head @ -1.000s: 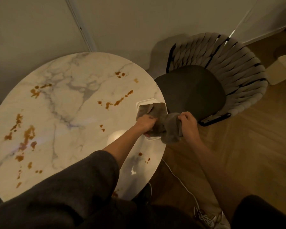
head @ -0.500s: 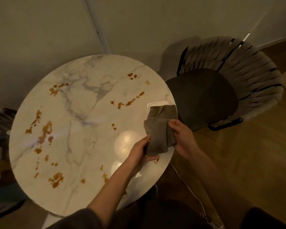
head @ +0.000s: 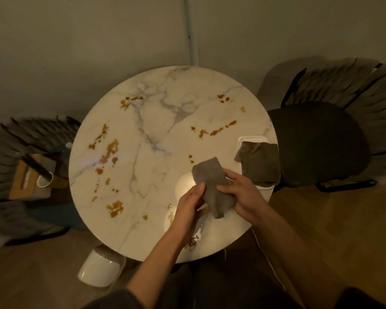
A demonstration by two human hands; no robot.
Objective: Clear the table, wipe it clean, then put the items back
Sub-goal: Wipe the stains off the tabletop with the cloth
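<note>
I've got both hands on a grey cloth, held over the counter, near edge, right of centre. My left hand pinches its left side, fingers curled on it. My right hand is clamped on the right side, thumb on top. The cloth is folded, lower end hanging. A second cloth lies on a white tray at the counter's right edge. Orange-brown stains are scattered across the counter. The right chair stands just beside the counter. The left chair is piled with stuff, too blurred to name. A white bin lies on the floor by the counter's near-left edge.
</note>
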